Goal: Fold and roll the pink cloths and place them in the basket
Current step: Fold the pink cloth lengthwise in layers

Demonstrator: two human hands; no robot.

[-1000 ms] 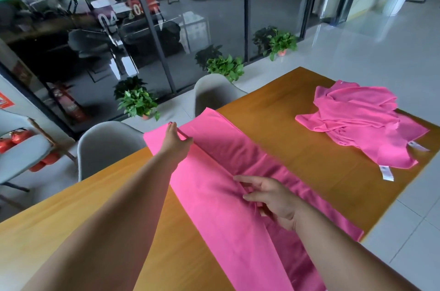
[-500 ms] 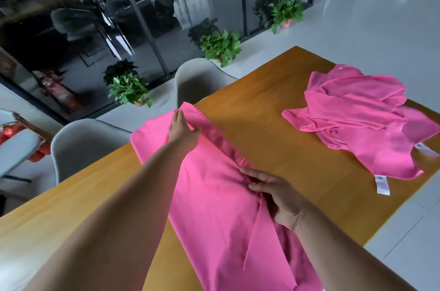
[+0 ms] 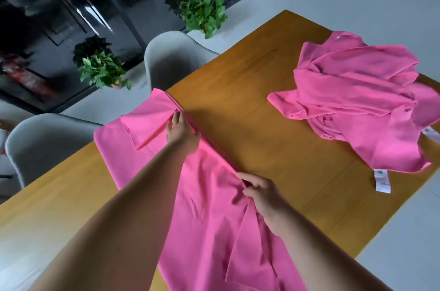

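Left hand (image 3: 182, 133) flat on cloth (image 3: 209, 219)

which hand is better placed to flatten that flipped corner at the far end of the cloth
Probably the left hand: it rests right beside the flipped corner, while the right hand grips the cloth nearer the person.

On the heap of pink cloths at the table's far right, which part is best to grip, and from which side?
Probably the flat corner of the heap of pink cloths that juts toward the table's middle: nothing covers it. Come from that side and pinch it with the right hand, which now pinches the spread cloth.
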